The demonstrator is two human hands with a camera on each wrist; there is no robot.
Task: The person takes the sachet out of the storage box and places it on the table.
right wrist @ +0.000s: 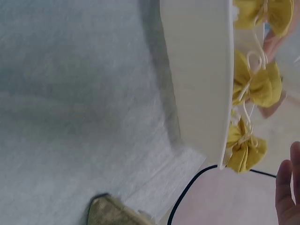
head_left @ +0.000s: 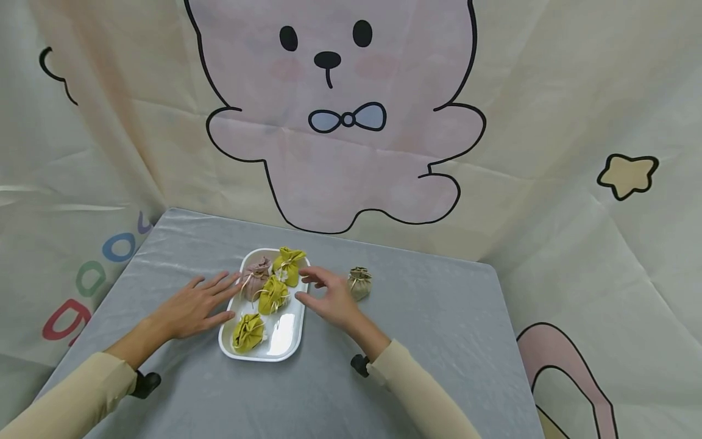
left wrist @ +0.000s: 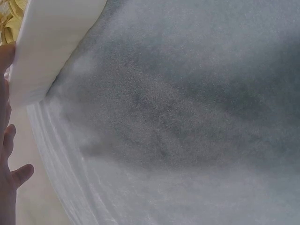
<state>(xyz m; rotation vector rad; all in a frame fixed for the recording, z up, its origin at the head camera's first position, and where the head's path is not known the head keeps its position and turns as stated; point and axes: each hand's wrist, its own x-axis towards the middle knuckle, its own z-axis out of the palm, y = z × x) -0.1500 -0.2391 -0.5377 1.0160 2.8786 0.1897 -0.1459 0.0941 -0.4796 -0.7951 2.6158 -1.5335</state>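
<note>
A white tray (head_left: 284, 338) carries three yellow drawstring pouches, one near its front (head_left: 248, 333), one in the middle (head_left: 272, 295) and one at the back right (head_left: 288, 264). Beside them in the tray sits a pinkish drawstring pouch (head_left: 255, 279). My left hand (head_left: 198, 305) spreads its fingers at the tray's left rim, fingertips at the edge. At the right rim my right hand (head_left: 331, 300) hovers with thumb and fingers apart, holding nothing. Behind that hand an olive-brown drawstring pouch (head_left: 359, 284) stands on the table, partly visible in the right wrist view too.
A grey cloth covers the table (head_left: 417, 341). Behind it hangs a pale backdrop with a printed pink bear (head_left: 340, 177), and a printed star (head_left: 627, 175) shows at the right. Dark wrist straps (head_left: 145, 385) sit below each sleeve cuff.
</note>
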